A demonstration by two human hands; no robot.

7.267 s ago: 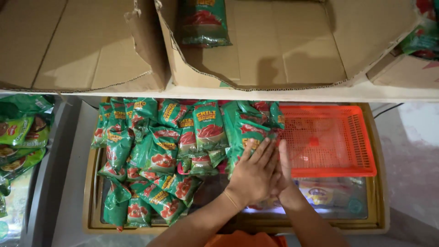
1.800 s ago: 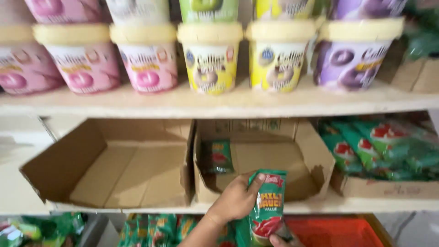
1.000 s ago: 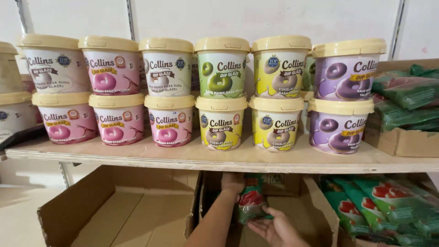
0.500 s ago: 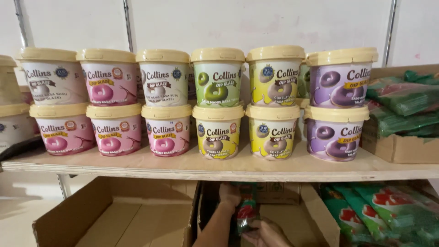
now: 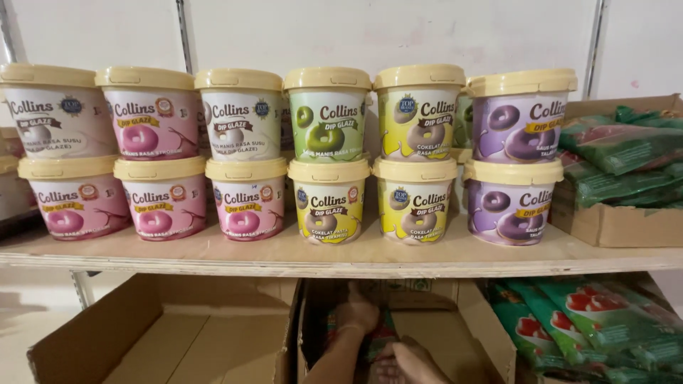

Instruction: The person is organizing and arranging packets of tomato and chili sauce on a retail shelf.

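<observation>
- Reaching into the middle cardboard box (image 5: pixel 469 320) under the wooden shelf (image 5: pixel 341 259), the left hand (image 5: pixel 358 313) goes deep inside, with the forearm rising from the bottom edge of the view.
- The left grip is closed around the top of a green and red snack packet (image 5: pixel 380 334), which stands inside this box, close to its back wall.
- The right hand (image 5: pixel 405 363) is lower and nearer to the camera, at the bottom of the same packet. Its fingers touch the packet, but whether this grip is pinching it or only resting on it cannot be told, because the shade in the box hides the fingertips.
- To the left stands an open cardboard box (image 5: pixel 163 334) with its flaps spread outward.
- To the right, more green and red packets (image 5: pixel 590 320) lie stacked on the lower level.
- On the shelf above, round tubs (image 5: pixel 327 160) with cream lids stand in two layers, in pink, white, green, yellow and purple.
- At the right end of the shelf, another box (image 5: pixel 605 220) holds green packets.
</observation>
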